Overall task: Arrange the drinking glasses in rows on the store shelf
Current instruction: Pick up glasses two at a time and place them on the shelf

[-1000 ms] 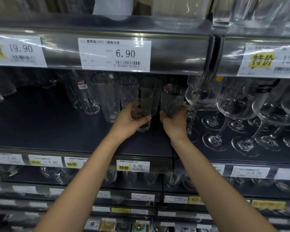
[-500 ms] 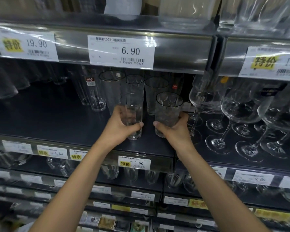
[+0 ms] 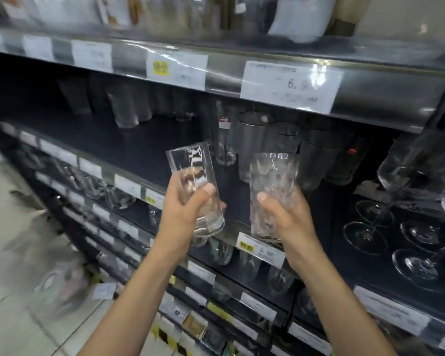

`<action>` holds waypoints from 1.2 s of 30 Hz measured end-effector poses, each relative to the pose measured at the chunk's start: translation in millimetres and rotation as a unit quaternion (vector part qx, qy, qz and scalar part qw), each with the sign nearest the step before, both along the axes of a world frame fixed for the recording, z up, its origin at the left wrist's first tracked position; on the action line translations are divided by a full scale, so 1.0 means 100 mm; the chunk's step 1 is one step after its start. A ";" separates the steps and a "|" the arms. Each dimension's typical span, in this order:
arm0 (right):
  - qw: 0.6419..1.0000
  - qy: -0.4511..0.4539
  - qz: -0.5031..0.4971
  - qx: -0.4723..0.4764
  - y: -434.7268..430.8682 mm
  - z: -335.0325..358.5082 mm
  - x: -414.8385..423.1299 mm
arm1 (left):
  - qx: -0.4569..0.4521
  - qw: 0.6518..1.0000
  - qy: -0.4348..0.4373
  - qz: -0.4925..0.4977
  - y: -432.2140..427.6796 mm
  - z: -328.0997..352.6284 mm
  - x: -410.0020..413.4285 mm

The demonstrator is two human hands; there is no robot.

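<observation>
Several tiers of dark shelving [image 3: 216,286] fill the view, running off to the left above a pale tiled floor [image 3: 8,265], and everything is a touch blurred. On the middle shelf [image 3: 129,147], over at the right, a crowd of wine glasses [image 3: 365,232] stands on round feet. Further back, nearer the centre, a cluster of tall tumblers [image 3: 254,142] stands upright and close together.

Now the hands, with both bare forearms reaching up from below. The left grip [image 3: 183,217] wraps the lower half of a clear straight-sided glass [image 3: 188,170], thumb across the front. That glass leans, rim tipped up and to the left. The right grip [image 3: 288,222] clutches a patterned glass [image 3: 272,176] low down, thumb on the near face, and this one sits close to upright. Both glasses hang in the air in front of the middle shelf's front edge, side by side but apart, neither touching the deck.

A big tag reading 6.9 [image 3: 290,86] shows on the rail above. A smaller yellow-patched price tag [image 3: 260,249] sits on the rail just beneath the patterned glass.
</observation>
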State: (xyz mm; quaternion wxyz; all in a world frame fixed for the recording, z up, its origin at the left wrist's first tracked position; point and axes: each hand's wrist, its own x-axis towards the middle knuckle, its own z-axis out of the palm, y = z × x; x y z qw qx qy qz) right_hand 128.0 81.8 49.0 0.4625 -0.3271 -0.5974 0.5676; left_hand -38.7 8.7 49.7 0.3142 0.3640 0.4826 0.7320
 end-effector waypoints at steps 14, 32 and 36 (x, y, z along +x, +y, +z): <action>0.946 0.026 0.316 -0.074 -0.96 -0.10 -2.15 | -0.076 0.955 -0.015 0.285 -1.73 -0.05 -1.38; 0.945 -0.012 0.317 -0.087 -1.49 -0.16 -4.73 | -0.097 0.944 -0.016 0.315 -2.32 -0.15 -3.92; 0.951 -0.022 0.295 -0.093 -1.39 -0.16 -5.13 | -0.093 0.952 -0.015 0.292 -2.18 -0.11 -4.39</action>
